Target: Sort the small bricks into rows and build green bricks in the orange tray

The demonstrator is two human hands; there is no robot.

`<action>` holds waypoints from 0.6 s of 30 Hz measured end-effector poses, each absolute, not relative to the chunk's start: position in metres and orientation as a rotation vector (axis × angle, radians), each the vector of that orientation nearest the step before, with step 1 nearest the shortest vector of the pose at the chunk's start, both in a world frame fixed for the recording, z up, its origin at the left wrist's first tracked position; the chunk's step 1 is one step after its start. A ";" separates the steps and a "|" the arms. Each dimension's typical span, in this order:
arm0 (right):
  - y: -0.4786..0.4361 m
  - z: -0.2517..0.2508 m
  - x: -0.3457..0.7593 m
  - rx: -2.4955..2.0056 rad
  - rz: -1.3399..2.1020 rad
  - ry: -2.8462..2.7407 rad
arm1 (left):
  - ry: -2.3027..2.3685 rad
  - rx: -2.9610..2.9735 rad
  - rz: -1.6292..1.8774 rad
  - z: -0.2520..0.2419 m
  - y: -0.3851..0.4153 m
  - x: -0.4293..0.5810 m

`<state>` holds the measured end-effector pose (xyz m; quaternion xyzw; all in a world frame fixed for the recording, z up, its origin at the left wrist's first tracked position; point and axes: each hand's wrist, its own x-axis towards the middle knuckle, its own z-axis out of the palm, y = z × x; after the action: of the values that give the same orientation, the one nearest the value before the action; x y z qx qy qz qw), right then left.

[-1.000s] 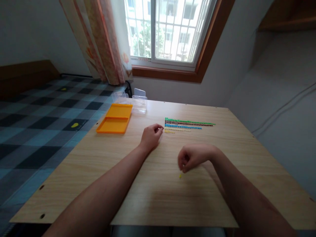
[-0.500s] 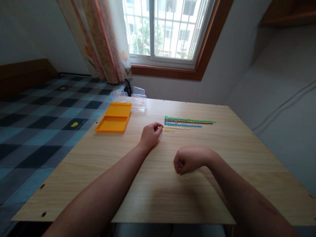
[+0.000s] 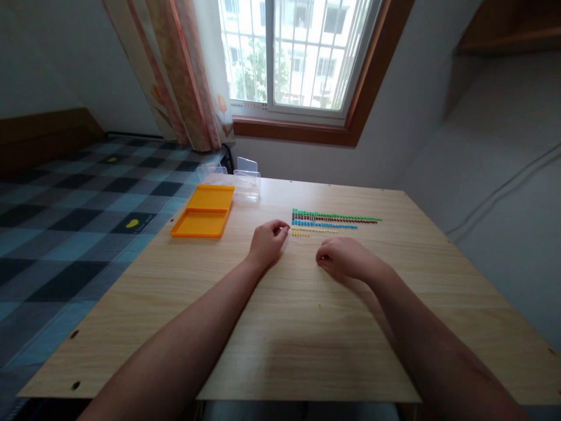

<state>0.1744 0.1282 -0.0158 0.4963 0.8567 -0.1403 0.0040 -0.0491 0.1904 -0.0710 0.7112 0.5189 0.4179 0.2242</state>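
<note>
My left hand (image 3: 268,240) rests on the table, thumb and forefinger pinched together at the left ends of the rows. Whatever lies in that pinch is too small to make out. My right hand (image 3: 344,257) hovers just below the yellow row, fingers curled together, and their tips hide anything held. Small pieces form rows: green (image 3: 335,216), brown (image 3: 335,219), blue (image 3: 326,224), pale yellow (image 3: 322,231) and, nearest me, a short yellow row (image 3: 300,235). One loose yellow piece (image 3: 319,304) lies on the wood below my right hand.
An orange tray-like case (image 3: 201,223) lies opened flat on the left of the wooden table (image 3: 236,327). Behind it stand clear plastic boxes (image 3: 246,186) with raised lids. A checked bed (image 3: 83,234) borders the table's left side; a window is beyond.
My right hand has moved away from me, up toward the rows. The loose yellow piece now shows where that hand was. My left hand has stayed in place.
</note>
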 end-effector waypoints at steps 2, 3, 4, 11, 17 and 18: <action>0.131 -0.020 0.171 1.586 -0.305 2.726 | 1.429 1.956 1.154 -0.072 0.191 -0.049; 0.132 -0.023 0.170 1.597 -0.249 2.739 | 1.429 1.952 1.153 -0.072 0.191 -0.050; 0.133 -0.026 0.168 1.610 -0.205 2.749 | 1.428 1.949 1.151 -0.072 0.192 -0.050; 0.140 -0.034 0.178 1.717 -0.250 2.905 | 1.418 1.959 1.144 -0.072 0.192 -0.050; 0.147 -0.036 0.199 1.665 -0.425 3.008 | 1.419 1.957 1.151 -0.072 0.192 -0.051; 0.147 -0.037 0.199 1.639 -0.476 3.014 | 1.420 1.958 1.151 -0.072 0.192 -0.051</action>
<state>0.1993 0.1474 -0.0375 0.4672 0.8589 -0.1355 -0.1604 -0.0512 0.1916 -0.0716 0.7115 0.5160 0.4183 0.2294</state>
